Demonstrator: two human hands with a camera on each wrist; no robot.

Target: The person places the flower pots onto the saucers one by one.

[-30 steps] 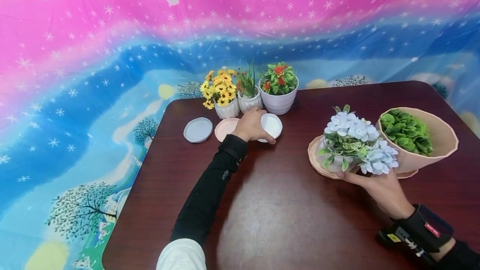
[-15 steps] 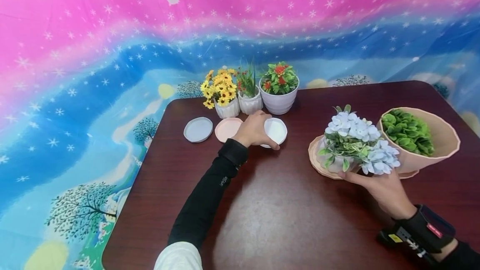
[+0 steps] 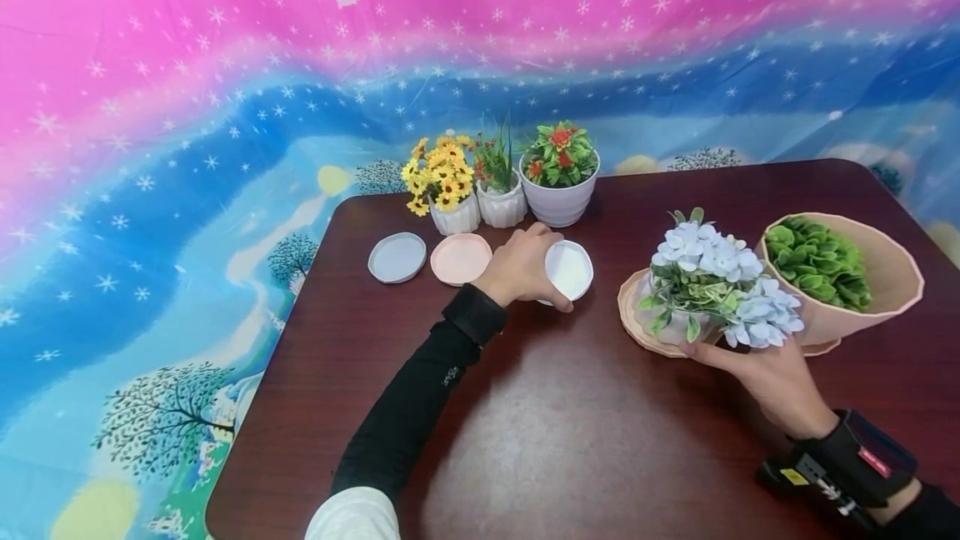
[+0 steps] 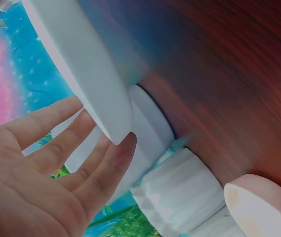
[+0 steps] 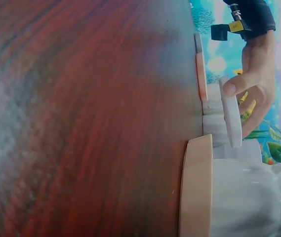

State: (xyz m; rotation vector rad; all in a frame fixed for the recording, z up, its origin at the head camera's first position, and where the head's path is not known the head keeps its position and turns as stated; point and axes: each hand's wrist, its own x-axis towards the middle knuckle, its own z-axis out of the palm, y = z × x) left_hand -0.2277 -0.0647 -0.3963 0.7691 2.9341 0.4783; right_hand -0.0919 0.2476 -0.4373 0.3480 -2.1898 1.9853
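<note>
In the head view my left hand (image 3: pixel 521 267) grips a small white saucer (image 3: pixel 570 271) by its edge. The right wrist view has this saucer (image 5: pixel 231 116) tilted and raised off the table, thumb on one side and fingers on the other. My right hand (image 3: pixel 776 382) holds a white pot (image 3: pixel 675 327) of pale blue flowers (image 3: pixel 705 250) low down, its fingers partly hidden behind the blooms. That pot stands on a peach saucer (image 3: pixel 628 319) with a scalloped rim. A grey saucer (image 3: pixel 397 257) and a pink saucer (image 3: pixel 461 258) lie flat to the left.
Along the back edge stand a pot of yellow flowers (image 3: pixel 453 215), a small grassy pot (image 3: pixel 502 205) and a lilac pot of red flowers (image 3: pixel 561 200). A large peach pot (image 3: pixel 885 298) with green leaves (image 3: pixel 817 263) leans at the right, on the dark wooden table (image 3: pixel 540 440).
My left hand has carried the white saucer a little to the right and nearer, away from the pink saucer. The right hand and the flower pot have stayed in place.
</note>
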